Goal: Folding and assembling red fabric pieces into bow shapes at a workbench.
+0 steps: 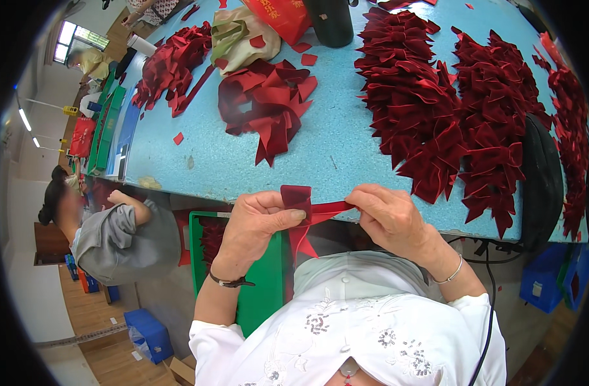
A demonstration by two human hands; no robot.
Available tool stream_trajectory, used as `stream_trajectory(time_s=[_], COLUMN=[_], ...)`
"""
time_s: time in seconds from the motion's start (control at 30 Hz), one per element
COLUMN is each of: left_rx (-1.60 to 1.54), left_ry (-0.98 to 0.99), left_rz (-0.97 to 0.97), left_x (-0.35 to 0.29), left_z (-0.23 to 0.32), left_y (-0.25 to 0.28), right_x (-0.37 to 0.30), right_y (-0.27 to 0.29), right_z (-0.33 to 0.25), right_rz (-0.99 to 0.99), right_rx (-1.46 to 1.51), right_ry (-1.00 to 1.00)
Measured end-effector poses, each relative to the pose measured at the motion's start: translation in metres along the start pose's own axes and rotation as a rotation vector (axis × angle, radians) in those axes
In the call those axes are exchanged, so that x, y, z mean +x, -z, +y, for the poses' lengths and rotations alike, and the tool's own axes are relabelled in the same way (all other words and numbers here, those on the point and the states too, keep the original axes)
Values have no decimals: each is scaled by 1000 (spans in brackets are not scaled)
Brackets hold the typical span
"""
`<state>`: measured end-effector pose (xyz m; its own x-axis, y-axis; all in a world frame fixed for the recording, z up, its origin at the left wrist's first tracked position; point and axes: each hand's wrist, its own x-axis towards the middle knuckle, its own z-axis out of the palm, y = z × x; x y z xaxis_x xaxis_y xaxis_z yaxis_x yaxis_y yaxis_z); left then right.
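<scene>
a dark red velvet ribbon [327, 209] is stretched between the two hands, just off the near edge of the blue desk [339, 138] and in front of the white blouse [372, 321]. the left hand [259, 219] has its grip closed on the ribbon, thumb pressed flat over the crossing where a darker folded flap [296, 195] stands up above the thumb tip and a pointed tail [299, 241] hangs below. the right hand [392, 215] has its grip pinched, thumb and forefinger together, on the far end of the same strip. what matters most is how that span lies: its long axis runs sideways from the left thumb to the right fingertips, rising slightly toward the right, so the crossing lies to the left of the right grip, with the left hand much the nearer to it. beyond the hands, a loose heap of ribbon pieces [288, 106] lies ahead on the desk, and a long row of made-up bows [410, 109] lies ahead and to the right, well apart from the heap.
</scene>
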<state>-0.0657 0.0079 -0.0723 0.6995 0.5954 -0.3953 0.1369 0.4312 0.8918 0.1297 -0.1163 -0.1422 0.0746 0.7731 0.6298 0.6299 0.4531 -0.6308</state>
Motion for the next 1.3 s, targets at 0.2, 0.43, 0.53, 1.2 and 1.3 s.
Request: stream_trajectory(time_s=[0.2, 0.43, 0.53, 1.2, 1.3], left_rx=[-10, -32, -24, 104, 87], left_ry=[-3, 27, 14, -121, -152], left_rz=[20, 126, 176, 183, 164], left_x=[-1, 6, 10, 10, 7], left_z=[-5, -30, -39, -49, -47], left_y=[0, 19, 24, 44, 43], right_x=[-8, -5, -3, 46, 53], right_y=[-4, 7, 4, -36, -48], right_z=[6, 20, 25, 25, 27], right_rz=[138, 20, -56, -267, -312], right_rx=[-87, -266, -348, 68, 29], right_ry=[-43, -87, -93, -179, -82])
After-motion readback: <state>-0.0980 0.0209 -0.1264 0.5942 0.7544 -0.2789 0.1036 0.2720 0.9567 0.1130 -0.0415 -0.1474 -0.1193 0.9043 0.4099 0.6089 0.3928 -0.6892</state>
